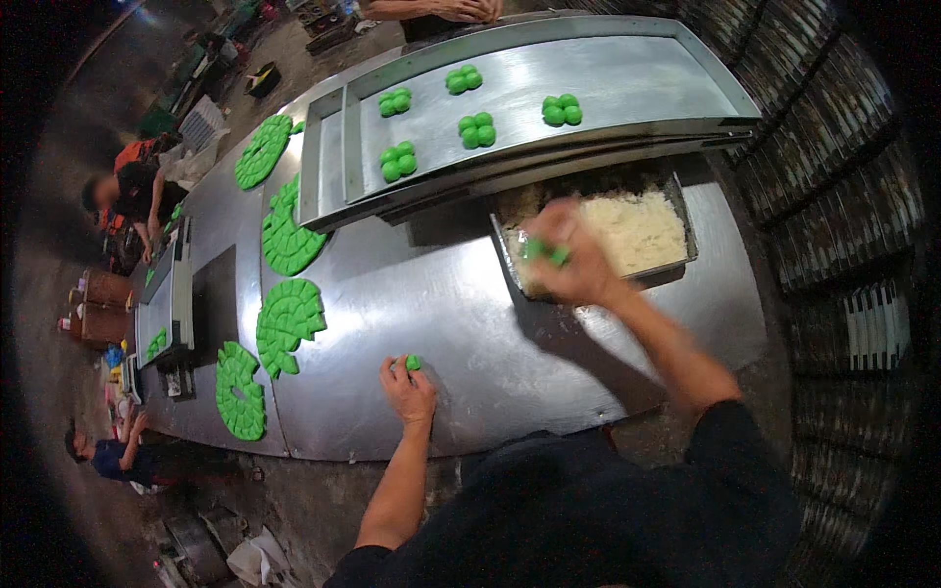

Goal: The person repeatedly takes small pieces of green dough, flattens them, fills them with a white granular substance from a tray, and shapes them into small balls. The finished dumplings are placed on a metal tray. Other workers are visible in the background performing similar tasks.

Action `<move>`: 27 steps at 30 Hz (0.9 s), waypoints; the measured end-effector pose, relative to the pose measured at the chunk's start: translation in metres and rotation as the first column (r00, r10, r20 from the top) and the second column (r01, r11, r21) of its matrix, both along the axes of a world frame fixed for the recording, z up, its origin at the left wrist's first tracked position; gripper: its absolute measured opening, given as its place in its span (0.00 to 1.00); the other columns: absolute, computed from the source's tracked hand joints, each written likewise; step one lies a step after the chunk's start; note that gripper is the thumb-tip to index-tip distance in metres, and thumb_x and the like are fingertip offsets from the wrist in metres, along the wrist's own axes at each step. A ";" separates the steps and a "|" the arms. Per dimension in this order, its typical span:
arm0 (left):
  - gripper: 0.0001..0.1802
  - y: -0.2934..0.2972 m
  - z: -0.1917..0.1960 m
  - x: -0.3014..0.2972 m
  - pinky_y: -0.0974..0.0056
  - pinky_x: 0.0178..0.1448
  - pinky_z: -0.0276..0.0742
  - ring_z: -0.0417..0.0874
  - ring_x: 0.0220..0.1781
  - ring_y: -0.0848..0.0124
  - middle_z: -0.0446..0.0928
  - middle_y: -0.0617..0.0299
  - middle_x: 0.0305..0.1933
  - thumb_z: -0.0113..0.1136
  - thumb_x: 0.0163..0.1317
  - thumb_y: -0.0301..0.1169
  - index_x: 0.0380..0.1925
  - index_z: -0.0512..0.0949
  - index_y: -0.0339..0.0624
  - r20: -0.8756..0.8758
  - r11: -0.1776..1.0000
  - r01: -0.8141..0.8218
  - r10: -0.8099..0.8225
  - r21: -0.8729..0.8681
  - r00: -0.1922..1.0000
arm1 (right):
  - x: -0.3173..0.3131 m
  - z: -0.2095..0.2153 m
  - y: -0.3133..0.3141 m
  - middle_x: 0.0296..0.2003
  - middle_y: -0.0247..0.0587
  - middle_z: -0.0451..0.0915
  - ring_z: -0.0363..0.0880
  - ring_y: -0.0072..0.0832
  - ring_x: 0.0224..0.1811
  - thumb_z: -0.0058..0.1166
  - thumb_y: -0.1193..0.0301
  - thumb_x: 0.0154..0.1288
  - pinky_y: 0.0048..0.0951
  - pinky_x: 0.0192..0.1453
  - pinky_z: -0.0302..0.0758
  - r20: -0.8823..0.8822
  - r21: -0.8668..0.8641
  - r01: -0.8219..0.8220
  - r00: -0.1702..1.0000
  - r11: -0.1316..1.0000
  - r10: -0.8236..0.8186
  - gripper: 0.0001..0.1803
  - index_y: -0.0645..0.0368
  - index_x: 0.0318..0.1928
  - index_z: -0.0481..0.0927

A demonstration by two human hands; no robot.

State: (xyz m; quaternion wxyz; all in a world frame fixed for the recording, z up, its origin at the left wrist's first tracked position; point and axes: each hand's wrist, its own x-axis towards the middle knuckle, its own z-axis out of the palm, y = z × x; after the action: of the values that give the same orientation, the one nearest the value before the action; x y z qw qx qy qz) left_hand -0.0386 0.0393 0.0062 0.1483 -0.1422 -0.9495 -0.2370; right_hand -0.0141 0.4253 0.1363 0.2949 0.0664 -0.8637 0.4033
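Note:
On the steel table near its front edge, my left hand [406, 392] is closed, its fingers curled around a small piece of green dough [413, 363]. My right hand [578, 263], smeared by motion, grips green dough [545, 252] above the left side of a metal pan [691, 220]. Pale, crumbly filling [642, 227] lies in that pan. Beyond it stands a long metal tray [627, 73] holding several clusters of green dough balls, such as the cluster [477, 129] near its middle.
Several flat rounds of cut green dough, one being a round [290, 323] at mid-left, lie along the table [343, 294]. Another tray [176, 304] stands farther left. People work at the far left, and another person's hands [469, 10] show beyond the long tray. Racks [843, 176] line the right side.

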 end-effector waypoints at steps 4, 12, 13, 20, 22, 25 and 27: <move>0.19 0.009 0.003 -0.001 0.47 0.55 0.73 0.75 0.52 0.45 0.70 0.44 0.58 0.54 0.62 0.25 0.54 0.77 0.37 -0.019 0.998 -0.015 0.014 -0.066 1.000 | -0.044 0.081 0.182 0.44 0.51 0.77 0.80 0.47 0.46 0.66 0.66 0.57 0.44 0.53 0.78 -0.025 0.322 0.498 0.855 0.805 -0.518 0.17 0.58 0.47 0.84; 0.21 0.009 0.008 -0.002 0.47 0.56 0.75 0.78 0.52 0.44 0.71 0.42 0.58 0.52 0.62 0.25 0.56 0.77 0.38 0.010 0.994 -0.038 0.039 -0.101 0.999 | -0.139 0.035 0.315 0.52 0.58 0.79 0.80 0.56 0.52 0.60 0.63 0.57 0.47 0.59 0.78 0.467 0.718 0.283 0.481 0.636 -0.742 0.20 0.57 0.50 0.84; 0.20 0.009 0.008 -0.002 0.48 0.55 0.76 0.78 0.51 0.44 0.72 0.43 0.58 0.52 0.62 0.25 0.56 0.77 0.38 0.004 0.995 -0.036 0.037 -0.093 0.999 | -0.145 0.029 0.311 0.51 0.58 0.80 0.81 0.54 0.51 0.62 0.63 0.56 0.46 0.58 0.78 0.339 0.755 0.335 0.536 0.563 -0.773 0.22 0.58 0.51 0.84; 0.20 0.004 -0.001 -0.004 0.46 0.55 0.73 0.77 0.52 0.46 0.72 0.46 0.58 0.56 0.59 0.24 0.54 0.78 0.41 0.042 0.999 -0.047 0.048 -0.027 0.998 | -0.206 0.011 0.236 0.34 0.61 0.84 0.84 0.57 0.40 0.57 0.69 0.56 0.47 0.51 0.81 0.459 0.573 0.273 0.675 0.773 -0.578 0.12 0.64 0.36 0.85; 0.20 0.001 0.002 -0.004 0.46 0.55 0.74 0.77 0.53 0.46 0.73 0.46 0.57 0.57 0.59 0.24 0.53 0.79 0.43 0.078 0.997 -0.060 0.063 -0.040 0.995 | -0.221 -0.004 0.222 0.31 0.59 0.84 0.84 0.56 0.39 0.58 0.70 0.54 0.47 0.48 0.80 0.376 0.559 0.370 0.684 0.742 -0.625 0.12 0.64 0.35 0.87; 0.20 -0.003 0.009 0.000 0.46 0.55 0.76 0.78 0.53 0.47 0.74 0.46 0.57 0.58 0.58 0.24 0.52 0.81 0.46 0.098 0.998 -0.032 0.037 -0.047 0.995 | -0.235 -0.008 0.225 0.30 0.58 0.84 0.83 0.56 0.35 0.58 0.70 0.54 0.48 0.43 0.79 0.312 0.758 0.163 0.759 0.631 -0.571 0.10 0.64 0.32 0.86; 0.20 -0.008 0.006 -0.002 0.47 0.56 0.76 0.78 0.53 0.47 0.75 0.47 0.56 0.59 0.57 0.25 0.51 0.81 0.46 0.009 0.999 0.015 -0.015 -0.043 1.000 | -0.238 -0.009 0.245 0.42 0.57 0.84 0.82 0.52 0.44 0.56 0.68 0.58 0.47 0.50 0.78 0.366 0.853 0.036 0.669 0.520 -0.647 0.13 0.61 0.41 0.86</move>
State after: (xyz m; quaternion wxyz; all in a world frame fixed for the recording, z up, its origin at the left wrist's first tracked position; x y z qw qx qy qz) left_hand -0.0411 0.0316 0.0122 0.1392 -0.1514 -0.9539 -0.2184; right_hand -0.2516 0.6699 0.1269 -0.0063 -0.1410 -0.9851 -0.0980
